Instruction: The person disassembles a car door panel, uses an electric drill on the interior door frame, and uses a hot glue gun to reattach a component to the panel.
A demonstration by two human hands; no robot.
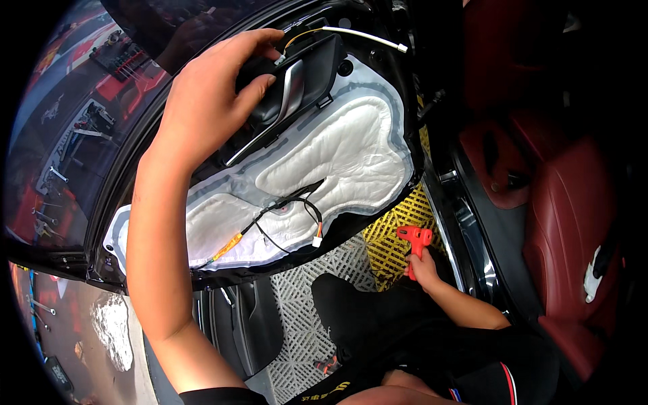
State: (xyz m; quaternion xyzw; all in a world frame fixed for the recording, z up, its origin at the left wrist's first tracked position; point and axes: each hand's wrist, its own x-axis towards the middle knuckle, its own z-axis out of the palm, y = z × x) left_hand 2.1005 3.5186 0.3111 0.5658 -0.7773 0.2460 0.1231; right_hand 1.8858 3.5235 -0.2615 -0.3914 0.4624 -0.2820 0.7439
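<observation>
My left hand (209, 94) reaches over a car door to the black trim piece (314, 74) with a silver inner handle (293, 86). Its curled fingertips grip a small white wire connector (280, 60), while the thumb lies apart, against the trim. From that connector a thin yellow wire runs into a white sleeve (364, 36) with a plug at its end. Low on the right, my right hand (424, 268) is wrapped round the grip of a red pistol-shaped tool (415, 236); its exact kind is unclear.
White padded insulation (337, 148) covers the door's inside. A black wiring harness (270, 208), partly taped orange, hangs across it. A removed-looking black door panel (246, 324) lies by the grating floor (304, 277). The door sill (445, 223) and a red seat (574, 196) stand right.
</observation>
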